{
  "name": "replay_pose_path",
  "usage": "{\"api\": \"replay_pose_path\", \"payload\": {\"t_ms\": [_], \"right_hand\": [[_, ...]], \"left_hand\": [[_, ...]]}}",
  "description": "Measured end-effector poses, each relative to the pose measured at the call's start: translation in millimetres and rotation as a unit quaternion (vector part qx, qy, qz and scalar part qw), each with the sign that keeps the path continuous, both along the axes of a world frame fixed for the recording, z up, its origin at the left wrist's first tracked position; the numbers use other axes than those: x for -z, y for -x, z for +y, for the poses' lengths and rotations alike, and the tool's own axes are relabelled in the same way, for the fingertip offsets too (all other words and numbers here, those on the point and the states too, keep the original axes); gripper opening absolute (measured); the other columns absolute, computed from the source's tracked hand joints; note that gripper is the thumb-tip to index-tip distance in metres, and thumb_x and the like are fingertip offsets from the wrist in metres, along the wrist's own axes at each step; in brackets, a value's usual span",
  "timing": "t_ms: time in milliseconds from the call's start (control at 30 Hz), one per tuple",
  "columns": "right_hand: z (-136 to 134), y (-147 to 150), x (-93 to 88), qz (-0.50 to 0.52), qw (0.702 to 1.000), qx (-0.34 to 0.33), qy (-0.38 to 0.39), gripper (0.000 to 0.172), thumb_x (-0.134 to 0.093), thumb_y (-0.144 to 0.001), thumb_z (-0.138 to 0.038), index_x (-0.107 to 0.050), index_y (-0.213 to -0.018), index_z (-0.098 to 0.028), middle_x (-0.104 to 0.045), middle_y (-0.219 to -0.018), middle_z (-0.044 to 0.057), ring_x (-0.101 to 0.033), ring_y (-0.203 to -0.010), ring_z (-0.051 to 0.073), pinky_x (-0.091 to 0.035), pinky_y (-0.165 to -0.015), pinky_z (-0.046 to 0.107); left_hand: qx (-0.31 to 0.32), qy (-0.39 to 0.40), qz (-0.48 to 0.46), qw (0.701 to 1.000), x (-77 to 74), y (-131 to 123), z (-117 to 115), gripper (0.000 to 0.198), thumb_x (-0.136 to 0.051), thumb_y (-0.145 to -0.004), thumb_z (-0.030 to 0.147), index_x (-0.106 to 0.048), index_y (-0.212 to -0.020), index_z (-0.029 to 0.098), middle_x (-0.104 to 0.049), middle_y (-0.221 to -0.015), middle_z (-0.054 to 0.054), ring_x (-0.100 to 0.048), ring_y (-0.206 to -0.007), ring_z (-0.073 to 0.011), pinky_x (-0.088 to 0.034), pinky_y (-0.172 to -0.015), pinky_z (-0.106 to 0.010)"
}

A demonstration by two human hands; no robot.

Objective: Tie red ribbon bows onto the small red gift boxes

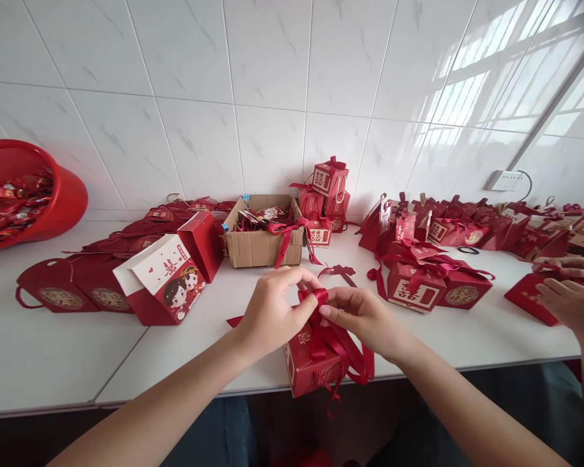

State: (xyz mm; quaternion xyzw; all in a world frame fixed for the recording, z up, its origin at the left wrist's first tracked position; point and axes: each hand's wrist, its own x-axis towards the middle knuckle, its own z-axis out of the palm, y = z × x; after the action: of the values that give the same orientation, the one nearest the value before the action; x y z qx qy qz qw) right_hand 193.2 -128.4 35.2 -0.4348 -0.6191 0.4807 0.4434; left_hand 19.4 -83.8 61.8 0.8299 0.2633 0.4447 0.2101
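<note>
A red gift box (299,376) with gold characters sits at the table's front edge, directly below both hands. Over its top lies a shiny red ribbon (324,344), its loose tails falling down the right side. My left hand (279,308) pinches a loop of this ribbon between thumb and fingers. From the right, my right hand (363,318) closes thumb and forefinger on the same ribbon, touching the loop. A twisted red cord (328,384) hangs from the box's near side. The fingertips partly hide the knot.
A cardboard box (265,250) of cards and ribbon stands behind my hands. Red boxes (102,285) line the left, beside a red tub (71,194) of wrapped sweets. More gift boxes (413,285) crowd the right, where another person's hands (571,292) work on a red box.
</note>
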Motion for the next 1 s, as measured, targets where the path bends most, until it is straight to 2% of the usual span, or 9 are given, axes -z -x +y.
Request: {"api": "replay_pose_path", "payload": {"t_ms": [133,267,400,533,633,700,767,867,1000], "right_hand": [[-2.4,6.1,4.6,-0.045,0.994,0.068,-0.067,0.026,-0.059,-0.084,-0.043,-0.06,-0.077,-0.018,-0.056,-0.077,0.001,-0.05,-0.07,0.013,-0.042,-0.063,0.025],[-3.8,4.9,2.9,-0.048,0.996,0.037,-0.059,0.027,-0.054,-0.087,-0.044,-0.059,-0.079,-0.018,-0.058,-0.074,0.0,-0.051,-0.068,0.013,-0.041,-0.061,0.024],[-5.5,2.6,-2.9,-0.028,0.999,-0.013,-0.032,0.028,-0.052,-0.089,-0.044,-0.056,-0.081,-0.018,-0.064,-0.08,0.003,-0.056,-0.072,0.014,-0.043,-0.063,0.024],[-6.6,5.8,-8.5,-0.057,0.998,-0.017,-0.03,0.026,-0.049,-0.091,-0.038,-0.057,-0.079,-0.017,-0.066,-0.08,0.004,-0.056,-0.069,0.012,-0.042,-0.063,0.025],[-6.2,10.6,-9.6,-0.073,0.997,0.01,-0.024,0.022,-0.05,-0.09,-0.033,-0.056,-0.075,-0.017,-0.066,-0.075,0.003,-0.055,-0.065,0.012,-0.041,-0.061,0.025],[-5.6,13.4,-8.7,-0.073,0.997,0.035,-0.012,0.02,-0.051,-0.088,-0.03,-0.055,-0.073,-0.018,-0.066,-0.07,0.003,-0.056,-0.064,0.013,-0.041,-0.06,0.025],[-4.9,15.3,-6.8,-0.07,0.996,0.057,-0.005,0.017,-0.053,-0.086,-0.029,-0.055,-0.072,-0.018,-0.065,-0.067,0.002,-0.058,-0.064,0.014,-0.043,-0.061,0.026],[-3.9,17.2,-4.0,-0.078,0.994,0.077,-0.01,0.014,-0.055,-0.083,-0.027,-0.057,-0.072,-0.019,-0.066,-0.067,0.003,-0.06,-0.065,0.016,-0.046,-0.064,0.028],[-2.4,20.3,-3.2,-0.1,0.99,0.102,-0.004,0.01,-0.056,-0.08,-0.024,-0.062,-0.074,-0.018,-0.068,-0.067,0.004,-0.062,-0.063,0.017,-0.046,-0.061,0.028]], "left_hand": [[0.032,0.14,0.011,0.99,4.0,15.4,3.4,0.023,-0.052,-0.074,0.02,-0.054,-0.098,0.022,-0.061,-0.102,-0.004,-0.056,-0.105,-0.0218,-0.04,-0.097,-0.039],[-0.037,0.292,0.056,0.954,27.5,31.7,15.9,0.027,-0.053,-0.08,0.041,-0.049,-0.098,0.021,-0.055,-0.11,-0.008,-0.049,-0.115,-0.0269,-0.035,-0.1,-0.044],[-0.037,0.364,0.078,0.927,45.1,38.2,20.2,0.043,-0.058,-0.075,0.056,-0.047,-0.096,0.02,-0.055,-0.094,-0.004,-0.057,-0.086,-0.0203,-0.046,-0.079,-0.034],[-0.024,0.405,0.1,0.909,36.5,43.7,17.6,0.043,-0.05,-0.079,0.061,-0.05,-0.072,0.018,-0.043,-0.063,0.004,-0.043,-0.056,-0.012,-0.036,-0.052,-0.023],[-0.004,0.34,0.134,0.931,26.6,51.9,17.9,0.036,-0.054,-0.08,0.054,-0.057,-0.077,0.018,-0.043,-0.06,0.004,-0.045,-0.057,-0.0125,-0.036,-0.05,-0.022],[0.004,0.243,0.154,0.958,22.7,58.1,18.8,0.027,-0.063,-0.077,0.041,-0.06,-0.095,0.021,-0.053,-0.071,0.002,-0.053,-0.066,-0.0145,-0.041,-0.055,-0.022],[-0.006,0.136,0.163,0.977,19.4,63.5,19.0,0.021,-0.063,-0.077,0.029,-0.063,-0.098,0.023,-0.06,-0.082,-0.001,-0.057,-0.073,-0.0155,-0.044,-0.059,-0.022],[0.004,0.026,0.172,0.985,11.5,69.1,16.4,0.013,-0.056,-0.082,0.021,-0.069,-0.084,0.023,-0.062,-0.083,-0.003,-0.059,-0.073,-0.0143,-0.046,-0.064,-0.023],[0.034,-0.036,0.169,0.984,-2.7,67.1,9.2,0.019,-0.052,-0.087,0.018,-0.07,-0.09,0.023,-0.061,-0.087,-0.004,-0.059,-0.076,-0.0133,-0.047,-0.064,-0.021]]}}
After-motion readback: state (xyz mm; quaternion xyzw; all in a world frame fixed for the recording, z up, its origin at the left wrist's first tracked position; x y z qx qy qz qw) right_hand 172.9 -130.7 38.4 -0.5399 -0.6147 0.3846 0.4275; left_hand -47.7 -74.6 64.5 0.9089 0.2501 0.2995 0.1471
